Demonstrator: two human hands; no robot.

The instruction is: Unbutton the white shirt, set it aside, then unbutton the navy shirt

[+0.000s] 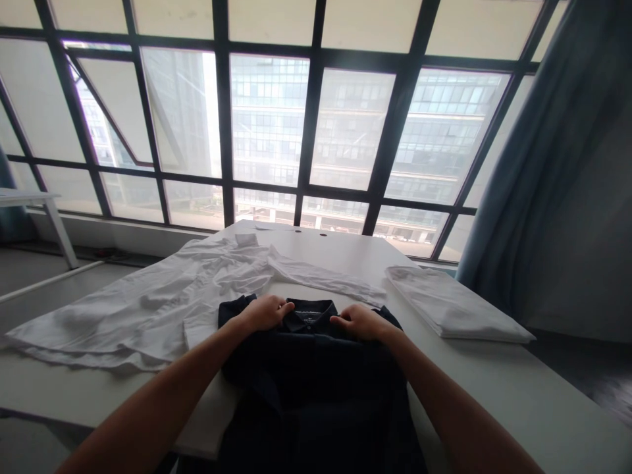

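A dark navy polo shirt (320,388) lies front up at the near edge of the white table, its collar (310,316) pointing away from me and a printed label showing inside the neck. My left hand (266,312) pinches the cloth at the left side of the collar, thumb toward the neck opening. On the collar's right side my right hand (363,321) grips the shoulder cloth in the same way. Dark sleeve parts show beyond both wrists. The lower part of the polo shirt runs out of the picture at the bottom.
A crumpled white shirt (162,296) spreads over the table's left side, one sleeve reaching right behind the collar. Folded white cloth (451,303) rests at the right edge of the white table (336,253). Large windows stand behind; a blue-grey curtain (523,178) hangs at right.
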